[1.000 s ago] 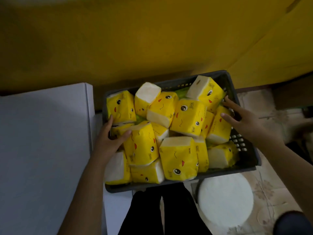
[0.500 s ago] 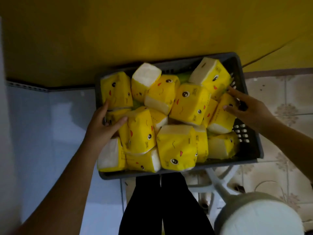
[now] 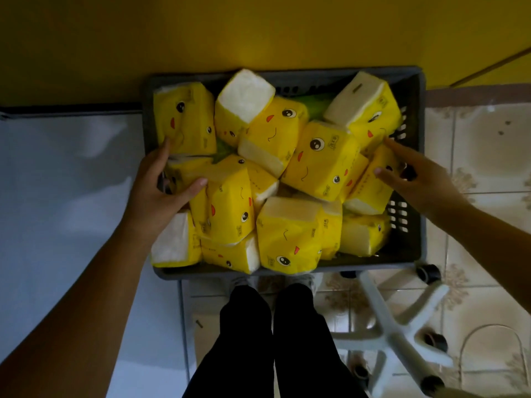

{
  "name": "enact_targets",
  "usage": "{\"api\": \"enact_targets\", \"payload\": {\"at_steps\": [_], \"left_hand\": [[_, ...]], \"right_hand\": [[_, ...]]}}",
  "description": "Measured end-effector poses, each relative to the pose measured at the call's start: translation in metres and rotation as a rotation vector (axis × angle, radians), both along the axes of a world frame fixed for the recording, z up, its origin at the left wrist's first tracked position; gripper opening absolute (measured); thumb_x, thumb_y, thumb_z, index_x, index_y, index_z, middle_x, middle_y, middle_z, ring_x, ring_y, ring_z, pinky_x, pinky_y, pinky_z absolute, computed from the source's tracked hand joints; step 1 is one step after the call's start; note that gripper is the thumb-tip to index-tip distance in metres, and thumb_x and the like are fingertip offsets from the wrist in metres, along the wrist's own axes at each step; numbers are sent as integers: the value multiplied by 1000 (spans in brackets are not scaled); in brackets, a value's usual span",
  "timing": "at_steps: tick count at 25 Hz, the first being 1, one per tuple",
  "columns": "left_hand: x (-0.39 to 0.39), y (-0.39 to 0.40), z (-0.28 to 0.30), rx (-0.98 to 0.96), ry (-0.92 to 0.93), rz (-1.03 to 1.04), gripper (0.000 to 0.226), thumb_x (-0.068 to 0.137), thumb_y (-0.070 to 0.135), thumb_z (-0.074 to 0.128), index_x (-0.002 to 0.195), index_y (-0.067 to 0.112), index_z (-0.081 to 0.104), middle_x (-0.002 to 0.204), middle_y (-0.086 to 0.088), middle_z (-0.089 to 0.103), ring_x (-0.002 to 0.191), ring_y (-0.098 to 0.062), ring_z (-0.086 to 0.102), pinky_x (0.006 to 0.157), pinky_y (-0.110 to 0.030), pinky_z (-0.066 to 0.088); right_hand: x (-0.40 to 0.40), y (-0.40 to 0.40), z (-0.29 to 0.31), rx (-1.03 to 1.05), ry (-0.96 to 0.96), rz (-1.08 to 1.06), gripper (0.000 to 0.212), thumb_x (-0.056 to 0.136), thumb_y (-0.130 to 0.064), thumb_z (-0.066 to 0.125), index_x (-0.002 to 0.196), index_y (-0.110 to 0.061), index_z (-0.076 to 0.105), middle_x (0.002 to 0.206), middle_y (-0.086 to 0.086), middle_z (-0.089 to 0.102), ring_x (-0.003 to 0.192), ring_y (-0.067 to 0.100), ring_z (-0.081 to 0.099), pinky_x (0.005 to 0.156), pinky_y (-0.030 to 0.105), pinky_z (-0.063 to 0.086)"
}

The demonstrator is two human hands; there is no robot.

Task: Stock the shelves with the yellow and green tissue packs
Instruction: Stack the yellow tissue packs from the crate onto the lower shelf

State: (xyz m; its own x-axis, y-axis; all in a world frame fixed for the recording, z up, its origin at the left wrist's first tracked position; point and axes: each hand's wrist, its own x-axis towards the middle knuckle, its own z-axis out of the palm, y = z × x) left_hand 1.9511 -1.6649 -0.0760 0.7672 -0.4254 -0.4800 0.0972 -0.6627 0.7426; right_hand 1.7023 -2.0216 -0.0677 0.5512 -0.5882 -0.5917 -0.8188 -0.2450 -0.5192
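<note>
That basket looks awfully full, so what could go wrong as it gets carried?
1. The yellow packs are heaped loosely above the basket rim, so a tilt could spill some, likely the one at the near left corner.
2. The left hand and right hand seem to grip the sides among the packs, so a hold might slip.
3. The chair base by the feet could trip the person.

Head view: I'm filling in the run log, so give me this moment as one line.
stage: carrying | basket: full of yellow tissue packs | left hand: on left rim | right hand: on right rim | shelves: not in view
</note>
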Motion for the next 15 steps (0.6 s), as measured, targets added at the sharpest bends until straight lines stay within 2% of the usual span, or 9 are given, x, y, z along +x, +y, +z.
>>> {"api": "enact_targets", "payload": {"at_steps": [3, 5, 8, 9, 11, 13, 15], "left_hand": [[-9, 9, -29, 50, -95, -88, 97, 66, 66, 69, 149, 29, 34, 150, 6, 27, 140, -7, 31, 111, -43, 40], [-10, 8, -33, 89, -98, -115, 96, 66, 68, 65, 148, 28, 34, 153, 7, 24, 141, -7, 28, 109, -44, 40], [-9, 8, -19, 206, -124, -238, 100, 66, 77, 53, 150, 26, 33, 158, 3, 23, 145, -12, 24, 116, -36, 29], [-5, 8, -12, 264, -150, -307, 101, 66, 80, 49, 151, 27, 31, 159, 2, 22, 146, -17, 23, 117, -40, 29], [2, 4, -1, 438, -185, -415, 101, 66, 87, 42, 151, 35, 26, 160, 4, 20, 146, -29, 21, 114, -51, 30], [-5, -2, 17, 565, -227, -381, 94, 70, 80, 49, 150, 35, 28, 159, 1, 22, 143, -36, 20, 109, -54, 32], [-26, -11, 41, 470, -370, -235, 69, 81, 54, 61, 141, 24, 45, 145, -10, 39, 129, -37, 38, 99, -49, 41]], "right_hand": [[-4, 4, -26, -44, -17, 118, 66, 89, -41, 63, 148, -34, 34, 117, 2, 52, 103, 28, 54, 80, 26, 43], [-4, 0, -30, -70, 9, 223, 69, 90, -42, 59, 150, -28, 30, 119, 5, 51, 99, 24, 52, 80, 27, 41], [0, -4, -26, -34, 104, 258, 72, 90, -55, 52, 152, -27, 26, 141, 9, 45, 122, 27, 47, 104, 43, 36], [3, -4, -24, -49, 172, 266, 74, 90, -63, 47, 151, -28, 25, 147, 9, 41, 130, 31, 42, 109, 48, 31], [11, 7, -18, -155, 284, 237, 78, 86, -71, 35, 151, -28, 25, 155, 7, 31, 138, 35, 32, 109, 52, 30], [21, 34, 2, -296, 294, 115, 70, 91, -61, 41, 148, -22, 30, 156, 8, 25, 138, 39, 28, 106, 54, 34], [28, 67, 26, -430, 168, 62, 56, 94, -47, 48, 140, -15, 42, 149, 13, 35, 131, 38, 34, 101, 50, 38]]}}
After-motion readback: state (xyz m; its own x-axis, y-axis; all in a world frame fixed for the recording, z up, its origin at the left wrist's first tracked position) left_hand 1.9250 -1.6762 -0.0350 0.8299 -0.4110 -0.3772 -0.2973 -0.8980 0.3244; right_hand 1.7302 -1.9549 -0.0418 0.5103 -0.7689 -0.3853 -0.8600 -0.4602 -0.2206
